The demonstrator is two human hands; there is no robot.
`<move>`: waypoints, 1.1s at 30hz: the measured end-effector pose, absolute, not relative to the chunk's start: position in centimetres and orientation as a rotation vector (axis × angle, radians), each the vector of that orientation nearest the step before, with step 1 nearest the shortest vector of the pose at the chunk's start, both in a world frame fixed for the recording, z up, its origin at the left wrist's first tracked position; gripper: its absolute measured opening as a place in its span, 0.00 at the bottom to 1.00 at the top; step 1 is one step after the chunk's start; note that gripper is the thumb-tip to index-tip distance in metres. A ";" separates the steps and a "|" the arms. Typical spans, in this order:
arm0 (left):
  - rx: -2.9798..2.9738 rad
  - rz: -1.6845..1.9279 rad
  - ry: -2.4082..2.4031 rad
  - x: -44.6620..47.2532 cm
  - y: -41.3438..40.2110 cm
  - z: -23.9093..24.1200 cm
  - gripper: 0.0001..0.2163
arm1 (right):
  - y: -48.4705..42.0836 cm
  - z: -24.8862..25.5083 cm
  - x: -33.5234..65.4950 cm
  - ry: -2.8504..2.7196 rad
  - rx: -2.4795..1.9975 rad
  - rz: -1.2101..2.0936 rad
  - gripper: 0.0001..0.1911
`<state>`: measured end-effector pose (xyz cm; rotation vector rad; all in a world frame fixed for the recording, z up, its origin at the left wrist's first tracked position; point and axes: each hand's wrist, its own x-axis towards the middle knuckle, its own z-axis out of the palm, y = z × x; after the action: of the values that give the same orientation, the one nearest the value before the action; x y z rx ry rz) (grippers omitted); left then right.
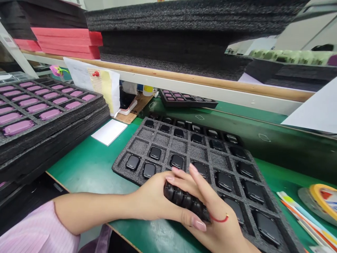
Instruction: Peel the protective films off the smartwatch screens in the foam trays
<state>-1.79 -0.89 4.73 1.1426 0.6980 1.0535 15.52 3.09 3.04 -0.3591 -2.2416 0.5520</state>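
Between my two hands is a row of several black watch cases (182, 197), pressed face to face. My left hand (155, 197) reaches in from the left and closes round the row, its thumb along the near side. From the lower right, my right hand (219, 214) grips the other end, fingers over the far side; a red string circles its thumb. Just below them lies a black foam tray (180, 146). Single black watch cases (177, 161) sit in many of its pockets, while some pockets in the middle rows are bare. My hands hide part of the near rows.
Stacked foam trays with purple pieces (50, 114) stand at left. A white card (110, 131) lies on the green table (86, 168). Behind runs a shelf (184, 79) loaded with black foam. Tape (323, 196) and coloured strips (302, 218) lie at right.
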 end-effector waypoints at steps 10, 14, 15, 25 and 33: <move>1.548 1.249 0.831 -2.7 -1.5 5.3 0.17 | 3.4 6.0 17.5 -1.849 -0.502 0.774 0.21; 1.262 1.228 0.750 -2.4 -1.2 5.0 0.19 | 4.4 8.2 18.2 -2.135 -0.384 0.494 0.08; 1.104 1.193 0.686 -2.3 -1.2 4.8 0.19 | 4.5 8.5 18.4 -2.224 -0.328 0.395 0.07; 0.534 0.980 0.430 -2.1 -0.7 3.1 0.22 | 4.0 7.6 17.1 -2.274 -0.435 0.301 0.04; 0.558 0.926 0.357 -2.3 -0.4 2.4 0.19 | 3.9 7.8 16.9 -2.014 -0.488 0.435 0.06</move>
<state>-2.27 -0.43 2.39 0.5575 0.3567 0.9258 16.87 3.86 7.85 -0.4878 -2.0141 0.4355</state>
